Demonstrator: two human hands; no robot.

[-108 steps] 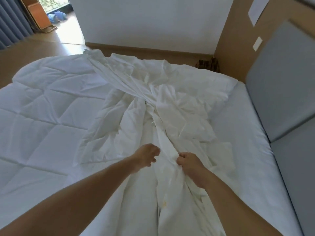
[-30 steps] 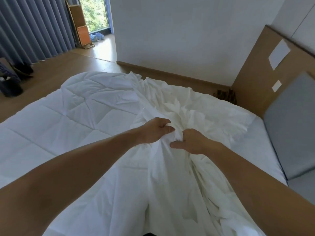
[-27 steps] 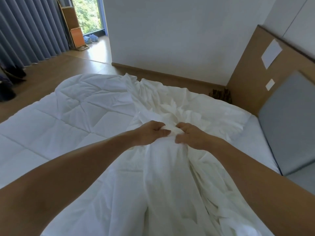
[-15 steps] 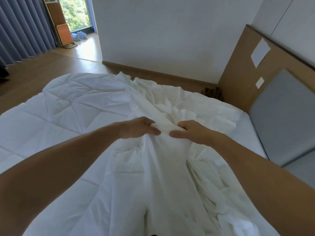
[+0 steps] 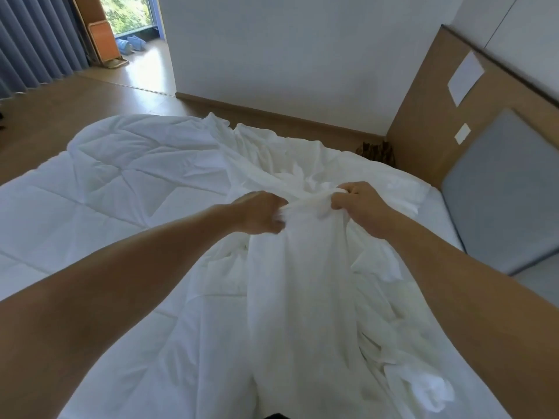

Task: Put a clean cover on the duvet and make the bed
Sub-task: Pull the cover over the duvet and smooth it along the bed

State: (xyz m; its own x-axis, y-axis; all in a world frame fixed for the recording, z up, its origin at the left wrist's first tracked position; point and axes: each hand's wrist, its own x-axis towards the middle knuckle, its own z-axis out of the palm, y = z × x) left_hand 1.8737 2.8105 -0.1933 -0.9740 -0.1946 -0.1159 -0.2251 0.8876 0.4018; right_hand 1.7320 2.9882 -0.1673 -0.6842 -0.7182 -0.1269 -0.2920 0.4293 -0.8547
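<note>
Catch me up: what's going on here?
A person is gripping a bunched fold of the white duvet cover with the left hand and right hand, holding it raised. The rest of the cover lies crumpled across the quilted duvet, which is spread out bare. The cover is not yet on it.

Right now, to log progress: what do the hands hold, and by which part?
Left hand and right hand both pinch the duvet cover at a bunched fold.

Bare arms, bare left hand (image 5: 262,213) and right hand (image 5: 361,207).
</note>
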